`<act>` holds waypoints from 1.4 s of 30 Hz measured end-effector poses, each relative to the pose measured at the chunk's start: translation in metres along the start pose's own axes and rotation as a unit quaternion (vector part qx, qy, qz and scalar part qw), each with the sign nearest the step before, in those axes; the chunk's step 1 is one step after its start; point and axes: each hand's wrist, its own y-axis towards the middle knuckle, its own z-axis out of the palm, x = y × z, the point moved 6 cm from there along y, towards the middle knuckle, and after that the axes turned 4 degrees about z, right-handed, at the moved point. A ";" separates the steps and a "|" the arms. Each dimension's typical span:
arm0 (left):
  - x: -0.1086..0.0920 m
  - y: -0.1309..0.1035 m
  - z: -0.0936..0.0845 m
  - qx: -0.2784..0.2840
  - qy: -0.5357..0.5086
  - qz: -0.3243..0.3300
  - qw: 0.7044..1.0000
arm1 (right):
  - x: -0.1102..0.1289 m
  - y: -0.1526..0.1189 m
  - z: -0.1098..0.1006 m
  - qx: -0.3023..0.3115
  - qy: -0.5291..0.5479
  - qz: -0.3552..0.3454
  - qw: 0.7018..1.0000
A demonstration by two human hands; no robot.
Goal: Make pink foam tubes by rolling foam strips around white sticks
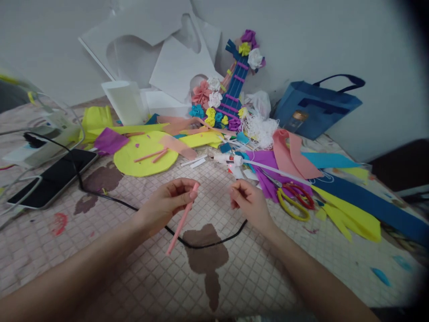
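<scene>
Between thumb and fingers, my left hand [172, 199] pinches the top end of a thin pink stick [181, 226], which slants down to the left above the patterned cloth. My right hand [246, 199] is closed with its fingertips pressed together; anything in them is too small to make out. A gap separates the two hands. Just behind them lies a white glue gun [228, 159] with a long translucent glue stick. Two more pink sticks [150, 155] rest on a round yellow piece [145, 163].
A black cable [208, 245] crosses the cloth under my hands. Yellow-and-red scissors [291, 203] lie at right among paper strips. Behind stand a flower-covered guitar shape [231, 96] and a blue bag [315, 107]. A phone [53, 179] lies left, beside a power strip [36, 145].
</scene>
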 end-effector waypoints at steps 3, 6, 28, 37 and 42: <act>0.000 0.003 -0.004 -0.018 -0.009 -0.006 1.000 | -0.002 0.004 -0.013 -0.047 -0.134 -0.035 0.989; 0.001 0.007 -0.009 -0.032 -0.025 -0.007 0.999 | -0.004 0.012 -0.030 -0.090 -0.243 -0.054 0.964; -0.006 0.007 -0.008 -0.002 -0.048 0.029 0.998 | -0.008 0.006 -0.014 -0.001 0.004 0.020 1.000; -0.011 0.006 -0.010 -0.009 -0.047 0.041 0.998 | 0.017 -0.019 0.000 0.028 -0.141 -0.123 0.982; -0.012 0.006 -0.010 -0.012 -0.051 0.043 0.998 | 0.016 -0.021 0.003 0.040 -0.147 -0.124 0.980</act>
